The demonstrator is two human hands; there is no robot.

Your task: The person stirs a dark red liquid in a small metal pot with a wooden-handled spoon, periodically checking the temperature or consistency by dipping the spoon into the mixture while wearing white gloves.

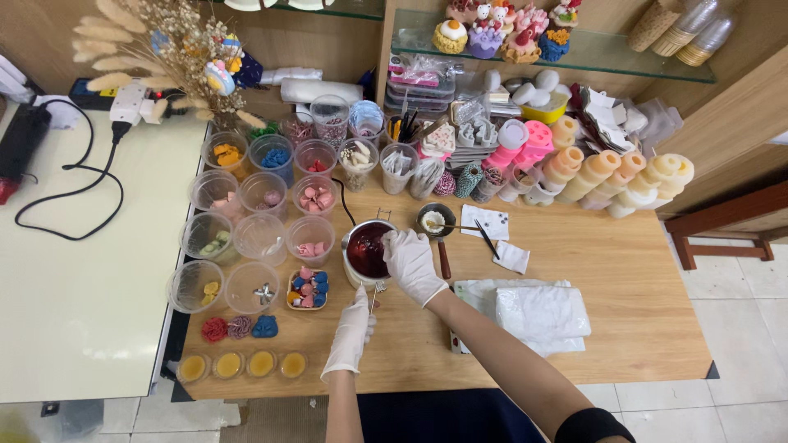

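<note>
Wooden table (624, 279): gloved right hand (413, 262) fingers grip steel pot (367, 250) of dark-red liquid, left hand (351, 332) pinching tweezers (373, 297)

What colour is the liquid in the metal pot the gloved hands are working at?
Dark red, seen in the head view: the liquid fills the metal pot under the right hand.

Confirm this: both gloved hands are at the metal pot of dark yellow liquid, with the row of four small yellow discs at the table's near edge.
Not quite. The head view shows the liquid in the metal pot is dark red, not yellow. The rest holds: the right hand and left hand wear white gloves at the pot, and four yellow discs line the near edge.
</note>
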